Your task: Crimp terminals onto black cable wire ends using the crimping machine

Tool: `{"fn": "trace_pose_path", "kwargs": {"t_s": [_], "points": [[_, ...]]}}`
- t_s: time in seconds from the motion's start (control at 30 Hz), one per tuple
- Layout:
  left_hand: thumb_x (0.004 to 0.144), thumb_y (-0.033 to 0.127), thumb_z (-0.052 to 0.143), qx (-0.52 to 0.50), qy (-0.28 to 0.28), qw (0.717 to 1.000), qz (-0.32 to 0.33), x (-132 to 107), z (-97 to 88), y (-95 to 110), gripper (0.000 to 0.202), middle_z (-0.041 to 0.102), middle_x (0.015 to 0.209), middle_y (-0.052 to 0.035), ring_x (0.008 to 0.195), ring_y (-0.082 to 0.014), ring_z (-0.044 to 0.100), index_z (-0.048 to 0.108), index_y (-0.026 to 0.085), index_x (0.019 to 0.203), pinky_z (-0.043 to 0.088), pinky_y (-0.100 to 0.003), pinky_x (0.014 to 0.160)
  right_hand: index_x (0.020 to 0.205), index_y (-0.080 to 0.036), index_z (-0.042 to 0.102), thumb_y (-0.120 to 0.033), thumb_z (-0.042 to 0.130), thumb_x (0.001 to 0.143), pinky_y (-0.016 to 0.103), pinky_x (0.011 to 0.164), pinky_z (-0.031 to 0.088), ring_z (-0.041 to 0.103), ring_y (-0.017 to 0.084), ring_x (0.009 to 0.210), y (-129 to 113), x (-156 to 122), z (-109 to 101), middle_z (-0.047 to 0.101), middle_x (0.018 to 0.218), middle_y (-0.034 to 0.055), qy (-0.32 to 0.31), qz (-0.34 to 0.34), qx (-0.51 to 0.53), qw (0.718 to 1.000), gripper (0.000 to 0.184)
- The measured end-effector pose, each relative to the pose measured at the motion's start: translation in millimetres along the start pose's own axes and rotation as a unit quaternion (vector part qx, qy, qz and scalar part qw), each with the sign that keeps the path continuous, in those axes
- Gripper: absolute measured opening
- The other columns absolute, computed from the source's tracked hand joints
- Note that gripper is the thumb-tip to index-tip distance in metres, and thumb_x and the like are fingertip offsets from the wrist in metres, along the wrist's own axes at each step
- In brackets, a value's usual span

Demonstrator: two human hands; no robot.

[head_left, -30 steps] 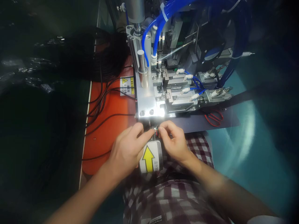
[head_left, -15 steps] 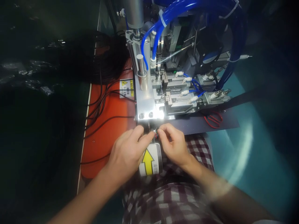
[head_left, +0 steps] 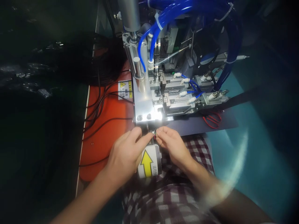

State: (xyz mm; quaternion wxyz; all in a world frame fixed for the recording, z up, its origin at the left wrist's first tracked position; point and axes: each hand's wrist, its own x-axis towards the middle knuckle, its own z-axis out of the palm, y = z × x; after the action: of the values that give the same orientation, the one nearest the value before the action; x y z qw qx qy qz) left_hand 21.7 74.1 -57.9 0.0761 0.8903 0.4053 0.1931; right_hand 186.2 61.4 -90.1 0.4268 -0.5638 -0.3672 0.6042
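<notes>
At the front of a metal machine (head_left: 144, 107), both hands meet over a small cluster of thin coloured wires (head_left: 154, 134), with red, green and white strands showing. My right hand (head_left: 174, 144) pinches the strands between thumb and fingers. From the other side, my left hand (head_left: 126, 149) is closed, with one digit stretched to the cluster. Whatever lies under its fingertips is too small and covered to make out. Below the fingers sits a white label with a yellow arrow (head_left: 147, 163) on the machine's front end.
Black cables (head_left: 100, 109) run across the orange surface (head_left: 105, 137) on the left. Blue air hoses (head_left: 187, 7) arch over the small cylinders (head_left: 177, 101). Red-handled scissors or a red wire loop (head_left: 212, 120) lies right, on a dark plate (head_left: 193, 127).
My right hand's fingers have closed together around the strands and moved slightly left. My left hand stays at the cluster. The whole view has shifted a little.
</notes>
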Motion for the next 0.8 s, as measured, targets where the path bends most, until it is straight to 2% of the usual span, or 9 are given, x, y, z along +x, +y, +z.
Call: {"fn": "trace_pose_path", "kwargs": {"t_s": [0.07,0.17,0.43,0.67,0.8], "points": [[0.091,0.011,0.044,-0.014,0.005,1.0,0.004,0.3,0.0,-0.5,0.03,0.055,0.073,-0.007,0.061,-0.0141,0.053,0.071,0.008,0.104,0.045,-0.023,0.051,0.064,-0.019,0.046,-0.043,0.059,0.082,0.023,0.048,0.026,0.033,0.008,0.049,-1.4,1.4,-2.0,0.045,0.055,-0.0053,-0.028,0.058,0.076,0.995,0.032],[0.092,0.012,0.044,-0.027,0.009,1.0,0.004,0.2,0.4,-1.3,0.03,0.055,0.074,-0.0073,0.061,-0.014,0.053,0.071,0.008,0.105,0.046,-0.023,0.052,0.069,-0.017,0.052,-0.046,0.06,0.081,0.022,0.046,0.022,0.031,0.007,0.047,0.8,0.9,-5.7,0.049,0.056,-0.0046,0.003,0.067,0.099,0.993,0.032],[0.091,0.012,0.046,-0.041,0.003,0.999,-0.002,-2.0,2.0,-2.8,0.03,0.054,0.075,-0.0066,0.063,-0.0137,0.052,0.07,0.009,0.108,0.046,-0.023,0.052,0.071,-0.018,0.054,-0.042,0.059,0.085,0.024,0.047,0.024,0.035,0.008,0.049,-0.7,-6.8,-5.7,0.048,0.059,-0.0047,-0.001,0.012,0.055,0.998,0.029],[0.09,0.01,0.046,-0.045,0.01,0.999,0.001,-1.8,2.6,-3.7,0.029,0.054,0.075,-0.0072,0.065,-0.0143,0.053,0.07,0.007,0.107,0.047,-0.024,0.054,0.071,-0.018,0.053,-0.032,0.06,0.084,0.023,0.045,0.026,0.034,0.007,0.047,-4.6,0.8,-3.2,0.047,0.058,-0.0062,0.0,0.012,0.034,0.999,0.021],[0.09,0.01,0.047,-0.051,0.006,0.999,-0.001,-1.9,2.5,-3.3,0.029,0.054,0.076,-0.0069,0.066,-0.0145,0.053,0.07,0.008,0.107,0.046,-0.024,0.054,0.073,-0.018,0.052,-0.031,0.057,0.087,0.023,0.048,0.03,0.039,0.008,0.051,-1.1,-0.7,-2.4,0.048,0.061,-0.0053,0.01,-0.026,-0.001,1.0,0.019]]}}
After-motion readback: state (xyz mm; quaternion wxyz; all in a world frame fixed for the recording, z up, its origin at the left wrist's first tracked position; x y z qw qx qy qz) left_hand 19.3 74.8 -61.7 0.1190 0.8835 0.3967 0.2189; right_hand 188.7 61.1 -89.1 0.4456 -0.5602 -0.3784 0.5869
